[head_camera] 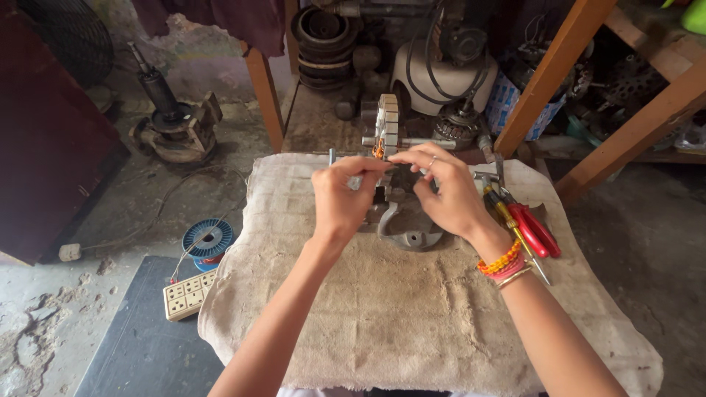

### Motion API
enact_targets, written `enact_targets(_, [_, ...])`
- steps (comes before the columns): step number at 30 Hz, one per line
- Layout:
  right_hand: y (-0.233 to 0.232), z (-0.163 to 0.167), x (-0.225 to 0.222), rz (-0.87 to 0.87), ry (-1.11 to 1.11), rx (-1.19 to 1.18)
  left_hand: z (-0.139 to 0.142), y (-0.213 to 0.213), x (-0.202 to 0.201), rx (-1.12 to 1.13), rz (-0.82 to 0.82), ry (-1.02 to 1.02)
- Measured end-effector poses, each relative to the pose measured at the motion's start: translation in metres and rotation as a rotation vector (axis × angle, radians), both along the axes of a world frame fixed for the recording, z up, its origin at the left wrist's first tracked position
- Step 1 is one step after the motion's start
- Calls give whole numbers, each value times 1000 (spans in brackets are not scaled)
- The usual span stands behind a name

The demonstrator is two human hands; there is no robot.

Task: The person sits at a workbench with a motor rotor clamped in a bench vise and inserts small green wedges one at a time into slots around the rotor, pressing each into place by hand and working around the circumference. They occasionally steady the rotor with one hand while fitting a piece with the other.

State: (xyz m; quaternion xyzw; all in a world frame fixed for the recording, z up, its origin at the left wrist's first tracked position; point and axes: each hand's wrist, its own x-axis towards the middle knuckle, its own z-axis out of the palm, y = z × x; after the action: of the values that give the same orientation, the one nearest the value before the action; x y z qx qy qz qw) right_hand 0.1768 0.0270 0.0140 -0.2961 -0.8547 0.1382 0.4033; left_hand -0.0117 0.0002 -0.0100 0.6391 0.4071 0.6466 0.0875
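My left hand point(340, 200) and right hand point(441, 192) pinch narrowly at the copper winding point(379, 151) on the motor stator point(387, 126), steadying it near the cloth's point(382, 309) far edge.

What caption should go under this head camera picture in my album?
Both hands, left hand and right hand, pinch at a small ribbed metal motor core above a worn beige cloth, red-handled pliers alongside.

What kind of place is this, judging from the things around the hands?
Probably a small motor repair workshop. Both hands work at a motor core on a cloth-covered bench; red-handled pliers lie beside them, a blue wire spool sits on the floor, and old motor parts fill the shelves.
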Motion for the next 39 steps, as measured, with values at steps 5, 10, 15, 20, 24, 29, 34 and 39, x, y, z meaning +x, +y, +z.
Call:
enact_targets(5, [3, 3, 7, -208, -186, -4, 4, 7, -9, -165, -8, -73])
enact_targets(10, [2, -3, 13, -117, -45, 31, 3, 11, -11, -200, 12, -127])
enact_targets(15, [-1, -12, 12, -83, -8, -21, 0, 16, -13, -210, 35, -174])
enact_targets(20, [-11, -23, -5, 156, 192, -572, -1, 27, -11, -179, 70, -226])
enact_targets(24, [-15, -20, -4, 286, 388, -892, 0, 34, -14, -229, 113, -273])
enact_targets(29, [1, 4, 1, 9, 425, -682, 2, 38, -13, -170, 132, -216])
enact_targets(34, [1, 25, -5, -128, 48, -376, 7, 43, -11, -197, 140, -244])
enact_targets(39, [-2, 44, 6, -110, -205, -283, 9, 46, -13, -195, 130, -236])
